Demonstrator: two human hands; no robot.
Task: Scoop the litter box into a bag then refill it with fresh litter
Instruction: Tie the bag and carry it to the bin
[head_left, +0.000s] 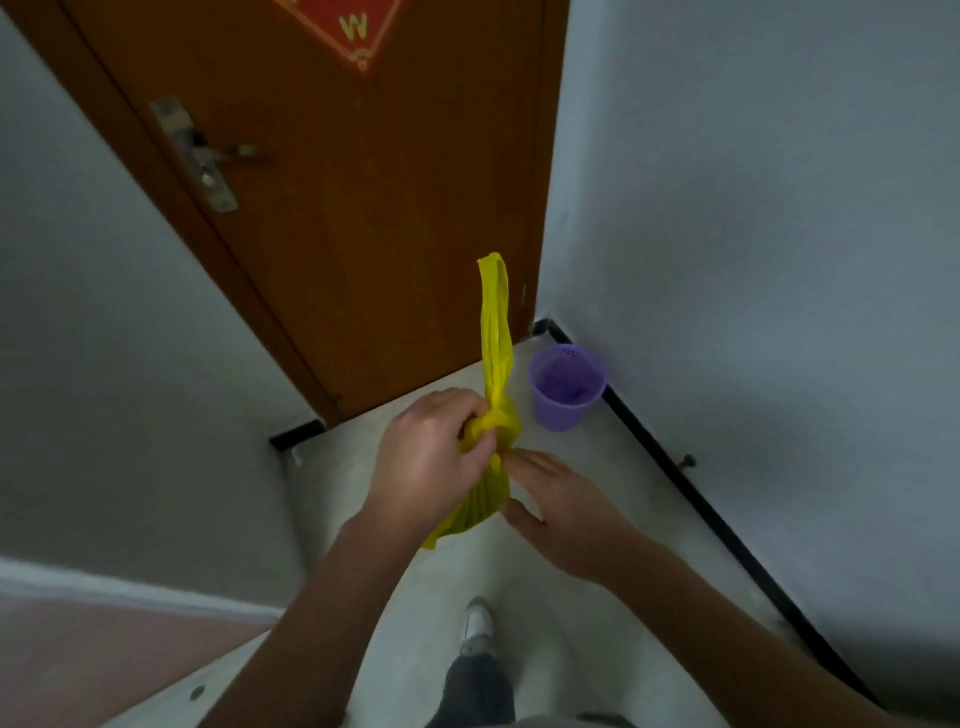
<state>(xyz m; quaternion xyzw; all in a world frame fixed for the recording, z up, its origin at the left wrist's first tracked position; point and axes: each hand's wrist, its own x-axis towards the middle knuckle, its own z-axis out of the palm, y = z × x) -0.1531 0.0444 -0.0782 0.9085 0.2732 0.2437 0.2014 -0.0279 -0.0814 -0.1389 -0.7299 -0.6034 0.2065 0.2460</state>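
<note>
- Head view: one yellow plastic bag (493, 415) hangs in the air in front of the person, above the pale floor (613, 478) and before a brown wooden door (374, 234).
- Its long axis runs near upright: a thin twisted strip of handle stands straight up toward the door, the gathered neck sits in the middle, and the pleated lower body slants down and toward the left forearm.
- The plastic is thin, glossy and creased, bunched into a knot-like lump at the neck.
- The left hand (431, 462) grips that neck, its fingers (470, 415) curled round the bunched plastic, back of the hand facing the camera.
- The right hand (566, 509) lies just beside the bag's lower part, fingers loosely stretched, their tips (511, 458) at or very near the plastic; whether they truly touch it cannot be told. It grasps nothing.
- One purple plastic bin (567, 387), round and tapering with small holes near its rim, stands on the floor in the corner, right of the bag and apart from it.
- One metal lever handle (208, 156) on a long plate sits on the door's left side; one red diamond-shaped decoration (348, 26) with gold edging is at the top.
- Two grey-white walls (753, 208) flank the door, with black skirting (727, 525) along the right one.
- One white shoe (478, 623) and a dark trouser leg show below.
</note>
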